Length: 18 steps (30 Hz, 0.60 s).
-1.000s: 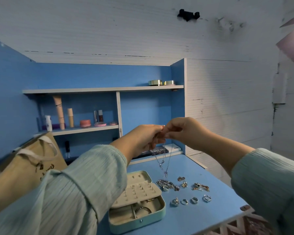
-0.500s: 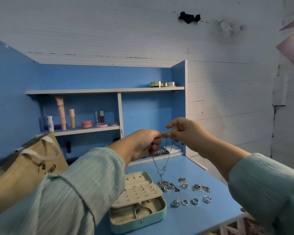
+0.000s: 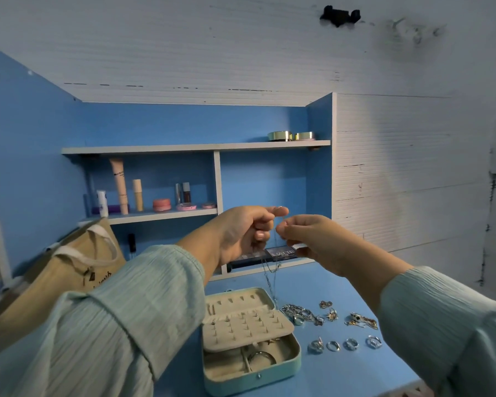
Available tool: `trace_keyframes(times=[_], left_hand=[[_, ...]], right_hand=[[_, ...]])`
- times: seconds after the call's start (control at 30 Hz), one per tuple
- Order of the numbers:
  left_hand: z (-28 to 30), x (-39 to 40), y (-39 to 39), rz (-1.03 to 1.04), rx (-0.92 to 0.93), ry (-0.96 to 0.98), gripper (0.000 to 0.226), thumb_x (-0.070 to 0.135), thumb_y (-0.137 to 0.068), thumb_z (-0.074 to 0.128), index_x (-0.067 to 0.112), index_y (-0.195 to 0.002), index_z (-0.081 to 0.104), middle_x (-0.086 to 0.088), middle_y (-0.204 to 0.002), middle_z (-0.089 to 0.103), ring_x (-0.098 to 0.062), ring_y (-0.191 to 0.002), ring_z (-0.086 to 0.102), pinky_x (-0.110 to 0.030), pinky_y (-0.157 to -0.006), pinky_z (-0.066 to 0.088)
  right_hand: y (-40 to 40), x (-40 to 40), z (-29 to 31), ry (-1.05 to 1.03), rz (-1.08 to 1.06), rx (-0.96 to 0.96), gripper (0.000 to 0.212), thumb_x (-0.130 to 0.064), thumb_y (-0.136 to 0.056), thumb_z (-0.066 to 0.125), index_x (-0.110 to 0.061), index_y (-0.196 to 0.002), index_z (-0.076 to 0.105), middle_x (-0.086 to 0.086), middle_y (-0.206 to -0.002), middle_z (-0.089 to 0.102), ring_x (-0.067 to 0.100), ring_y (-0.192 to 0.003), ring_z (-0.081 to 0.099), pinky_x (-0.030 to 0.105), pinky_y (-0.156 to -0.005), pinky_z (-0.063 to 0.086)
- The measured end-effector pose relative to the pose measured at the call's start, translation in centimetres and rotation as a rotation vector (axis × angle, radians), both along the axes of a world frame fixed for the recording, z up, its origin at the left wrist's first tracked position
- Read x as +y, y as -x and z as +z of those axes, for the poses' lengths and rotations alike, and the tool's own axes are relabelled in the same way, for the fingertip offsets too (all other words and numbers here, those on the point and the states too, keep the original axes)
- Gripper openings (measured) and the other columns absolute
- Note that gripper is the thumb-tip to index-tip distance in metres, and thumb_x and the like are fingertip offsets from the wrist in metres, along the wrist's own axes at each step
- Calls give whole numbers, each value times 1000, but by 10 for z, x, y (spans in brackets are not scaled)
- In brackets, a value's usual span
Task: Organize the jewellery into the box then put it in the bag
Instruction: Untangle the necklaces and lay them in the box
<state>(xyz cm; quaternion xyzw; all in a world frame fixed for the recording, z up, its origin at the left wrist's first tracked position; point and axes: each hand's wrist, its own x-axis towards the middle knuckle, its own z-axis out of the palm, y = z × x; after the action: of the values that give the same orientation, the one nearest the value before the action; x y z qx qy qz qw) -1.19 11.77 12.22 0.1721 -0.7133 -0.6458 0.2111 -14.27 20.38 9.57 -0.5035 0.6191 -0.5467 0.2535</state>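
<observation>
While the mint jewellery box (image 3: 251, 343) lies open nearest on the blue table (image 3: 341, 376), holding a ring-like hoop in its lower tray and small studs on its cream insert, four rings (image 3: 344, 344) and a chain pile (image 3: 302, 313) lie just right of it. Above, the left hand (image 3: 242, 232) and right hand (image 3: 307, 233) each pinch a thin necklace (image 3: 271, 272), hard to trace, dangling over the box. A tan bag (image 3: 69, 270) stands left, partly behind the sleeve; cosmetics fill the shelf (image 3: 161, 214) beyond.

**Both hands up, fingertips pinched**

Left hand (image 3: 242, 233) raised at chest height, thumb and forefinger pinched, other fingers curled. Right hand (image 3: 307, 234) just beside it, fingertips pinched too. Both forearms stretch forward from pale green sleeves.
</observation>
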Motion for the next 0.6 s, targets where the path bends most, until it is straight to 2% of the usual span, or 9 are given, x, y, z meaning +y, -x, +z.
trace_keyframes(times=[0.17, 0.27, 0.37, 0.5, 0.6], left_hand=[[-4, -17, -7, 66, 77, -11, 30, 8, -95, 33, 13, -102, 62, 4, -60, 28, -7, -45, 24, -24, -56, 23], [-7, -22, -8, 69, 77, 0, 30, 8, -94, 34, 14, -102, 62, 4, -59, 33, -6, -43, 25, -24, -56, 24], [-6, -22, -9, 65, 76, 22, 30, 9, -94, 34, 15, -105, 61, 5, -59, 38, -7, -46, 26, -25, -56, 23], [-8, -24, -12, 54, 82, 19, 30, 10, -93, 34, 15, -108, 59, 5, -61, 49, -7, -48, 28, -24, -55, 22], [-11, -25, -12, 55, 97, 24, 30, 9, -92, 35, 16, -106, 61, 4, -65, 53, -8, -49, 27, -24, -56, 22]], right_hand=[[-3, -15, -3, 60, 118, -234, 13, -14, -93, 52, -10, -86, 61, 0, -80, 64, 11, -73, 55, 24, -63, 44], [-7, -23, -6, 61, 151, -204, 4, -10, -90, 57, -10, -92, 61, 1, -79, 63, 11, -72, 53, 25, -68, 42], [-10, -30, -8, 63, 141, -159, 12, -9, -85, 64, -10, -97, 66, 1, -78, 61, 12, -70, 52, 26, -70, 42], [-14, -33, -10, 62, 78, -150, 4, -11, -84, 66, -7, -85, 67, 2, -71, 59, 13, -66, 49, 24, -66, 43], [-17, -34, -11, 55, 79, -156, 10, -14, -88, 62, -6, -83, 63, 1, -67, 57, 10, -61, 48, 22, -62, 43]])
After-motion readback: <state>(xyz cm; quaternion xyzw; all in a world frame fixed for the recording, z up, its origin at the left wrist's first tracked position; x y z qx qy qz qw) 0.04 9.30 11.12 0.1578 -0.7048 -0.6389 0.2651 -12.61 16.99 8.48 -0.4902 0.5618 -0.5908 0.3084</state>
